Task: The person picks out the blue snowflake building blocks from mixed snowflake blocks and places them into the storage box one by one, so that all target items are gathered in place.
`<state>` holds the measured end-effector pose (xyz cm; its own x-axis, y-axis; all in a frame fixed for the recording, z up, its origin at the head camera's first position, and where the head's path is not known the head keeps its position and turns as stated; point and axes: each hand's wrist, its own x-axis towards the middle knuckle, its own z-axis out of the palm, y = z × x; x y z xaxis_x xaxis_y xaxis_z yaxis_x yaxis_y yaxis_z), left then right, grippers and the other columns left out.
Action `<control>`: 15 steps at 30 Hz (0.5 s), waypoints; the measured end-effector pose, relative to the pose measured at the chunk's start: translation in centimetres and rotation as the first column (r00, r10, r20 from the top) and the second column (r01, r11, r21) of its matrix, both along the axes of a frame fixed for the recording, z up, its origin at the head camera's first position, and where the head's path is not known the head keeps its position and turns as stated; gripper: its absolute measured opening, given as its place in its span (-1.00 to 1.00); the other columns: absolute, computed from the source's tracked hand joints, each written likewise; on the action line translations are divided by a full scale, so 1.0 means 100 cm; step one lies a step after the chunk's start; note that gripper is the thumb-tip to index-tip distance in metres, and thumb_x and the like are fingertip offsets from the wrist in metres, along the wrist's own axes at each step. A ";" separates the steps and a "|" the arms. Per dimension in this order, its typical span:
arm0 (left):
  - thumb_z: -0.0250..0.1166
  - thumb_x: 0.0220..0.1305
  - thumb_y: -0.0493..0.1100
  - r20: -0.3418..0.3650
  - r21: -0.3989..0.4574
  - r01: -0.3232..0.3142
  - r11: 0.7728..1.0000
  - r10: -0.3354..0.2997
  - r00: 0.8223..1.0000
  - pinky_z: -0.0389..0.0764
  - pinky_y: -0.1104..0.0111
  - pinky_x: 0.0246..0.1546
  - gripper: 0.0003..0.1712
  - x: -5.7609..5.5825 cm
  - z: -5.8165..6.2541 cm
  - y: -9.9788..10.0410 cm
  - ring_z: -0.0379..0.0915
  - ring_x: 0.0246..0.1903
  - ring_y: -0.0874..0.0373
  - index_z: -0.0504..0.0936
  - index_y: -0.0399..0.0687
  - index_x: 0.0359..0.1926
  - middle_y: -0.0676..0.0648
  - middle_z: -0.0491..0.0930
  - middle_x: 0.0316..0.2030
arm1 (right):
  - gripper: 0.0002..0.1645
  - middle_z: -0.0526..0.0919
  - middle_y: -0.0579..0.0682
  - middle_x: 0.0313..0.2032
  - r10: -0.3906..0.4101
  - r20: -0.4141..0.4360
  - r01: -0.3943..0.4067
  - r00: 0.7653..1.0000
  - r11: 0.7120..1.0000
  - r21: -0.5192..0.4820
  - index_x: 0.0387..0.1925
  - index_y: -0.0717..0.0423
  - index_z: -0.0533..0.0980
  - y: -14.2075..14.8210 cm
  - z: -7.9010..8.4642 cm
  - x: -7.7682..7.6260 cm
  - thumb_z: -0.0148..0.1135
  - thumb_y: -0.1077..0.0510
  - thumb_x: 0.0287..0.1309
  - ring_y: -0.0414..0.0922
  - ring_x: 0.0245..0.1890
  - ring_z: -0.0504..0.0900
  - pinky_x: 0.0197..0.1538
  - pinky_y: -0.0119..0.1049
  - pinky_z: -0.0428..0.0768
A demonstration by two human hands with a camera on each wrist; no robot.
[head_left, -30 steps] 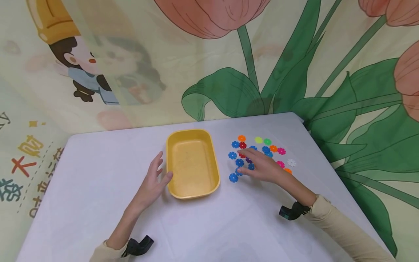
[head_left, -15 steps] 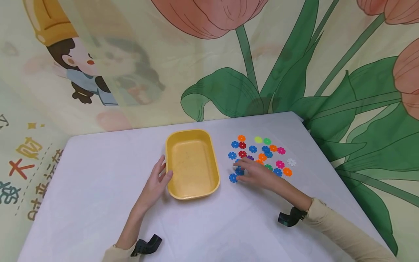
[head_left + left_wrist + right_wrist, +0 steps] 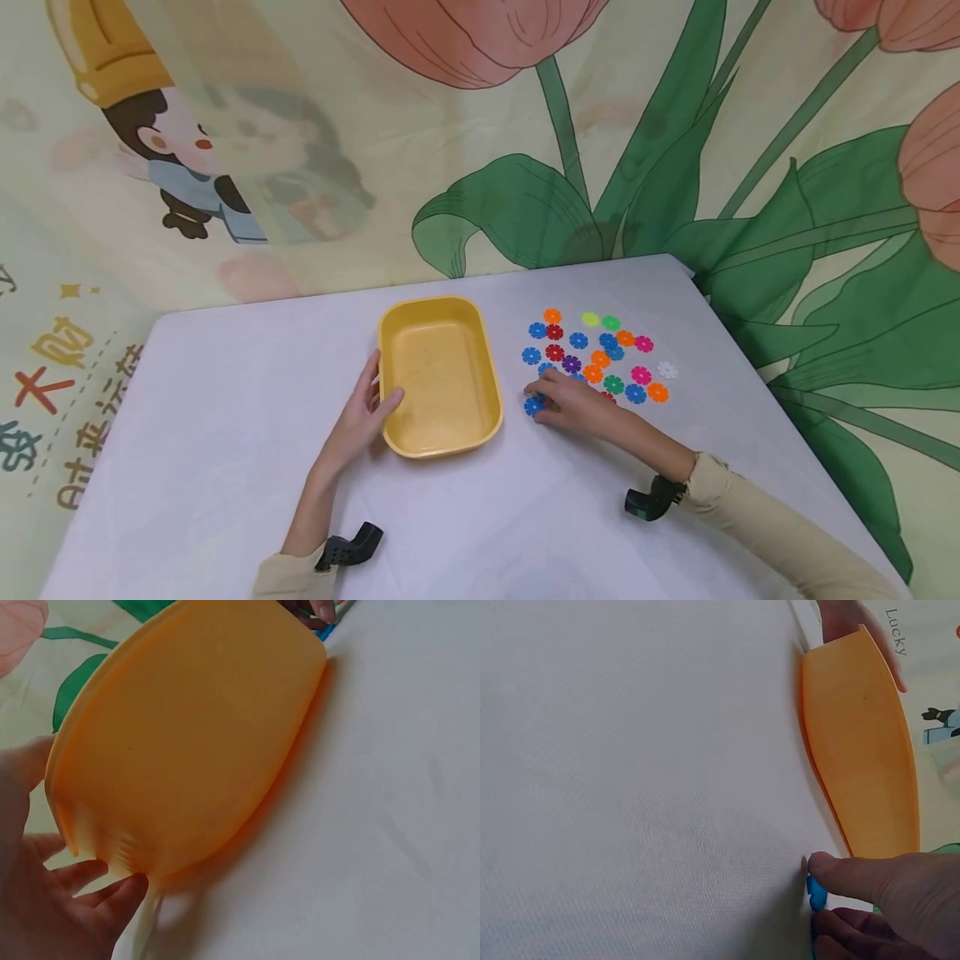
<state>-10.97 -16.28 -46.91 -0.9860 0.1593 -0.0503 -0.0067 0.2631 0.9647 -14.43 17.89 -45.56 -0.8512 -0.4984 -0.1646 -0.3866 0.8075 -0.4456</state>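
Gripping yellow tray (image 3: 441, 383) with left hand (image 3: 362, 421), thumb inside. Touching blue disc (image 3: 532, 406) with right hand (image 3: 576, 406), other discs (image 3: 578, 341) beyond; cannot tell if pinching.

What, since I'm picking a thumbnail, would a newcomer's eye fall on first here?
Probably the yellow tray near the middle of the white tabletop, with the left hand at its left rim. Next, likely the bright flower-shaped discs scattered to the tray's right, the right hand at their near side. The large printed tulips behind the table also draw the eye.
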 end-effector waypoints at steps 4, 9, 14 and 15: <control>0.16 0.38 -0.05 -0.002 -0.039 0.018 0.999 -0.019 1.000 0.14 -0.05 0.41 -0.03 0.001 -0.004 -0.001 0.02 0.46 -0.20 -0.28 0.14 0.55 -0.14 -0.13 0.54 | -0.56 0.51 -0.08 -0.23 0.003 -0.012 -0.003 1.000 1.000 -0.006 0.00 0.02 0.62 0.000 -0.001 0.002 0.44 0.14 0.02 -0.27 -0.30 0.48 -0.14 -0.44 0.65; 0.17 0.37 -0.06 -0.010 -0.045 0.025 0.999 -0.025 1.000 0.14 -0.06 0.40 -0.03 0.002 -0.006 -0.003 0.01 0.47 -0.21 -0.29 0.20 0.55 -0.16 -0.11 0.53 | -0.60 0.49 -0.06 -0.21 0.005 -0.023 -0.005 1.000 1.000 -0.009 -0.03 0.03 0.62 0.000 -0.003 0.003 0.43 0.16 0.03 -0.27 -0.29 0.46 -0.11 -0.43 0.65; 0.15 0.39 -0.07 -0.033 -0.044 0.030 0.999 -0.031 0.999 0.18 -0.05 0.38 -0.05 0.003 -0.008 -0.003 0.04 0.46 -0.21 -0.28 0.23 0.55 -0.14 -0.11 0.54 | -0.63 0.47 -0.06 -0.21 -0.011 -0.013 0.010 1.000 1.000 -0.025 -0.06 0.01 0.58 0.000 -0.004 0.002 0.43 0.17 0.04 -0.25 -0.29 0.45 -0.10 -0.41 0.65; 0.13 0.40 -0.08 -0.039 -0.049 0.030 0.998 -0.032 0.999 0.18 -0.04 0.38 -0.06 0.003 -0.009 -0.003 0.04 0.46 -0.21 -0.29 0.24 0.55 -0.14 -0.12 0.54 | -0.63 0.47 -0.06 -0.20 -0.013 -0.013 0.012 1.000 1.000 -0.025 -0.06 0.00 0.57 0.000 -0.004 0.003 0.42 0.17 0.05 -0.25 -0.29 0.45 -0.09 -0.40 0.65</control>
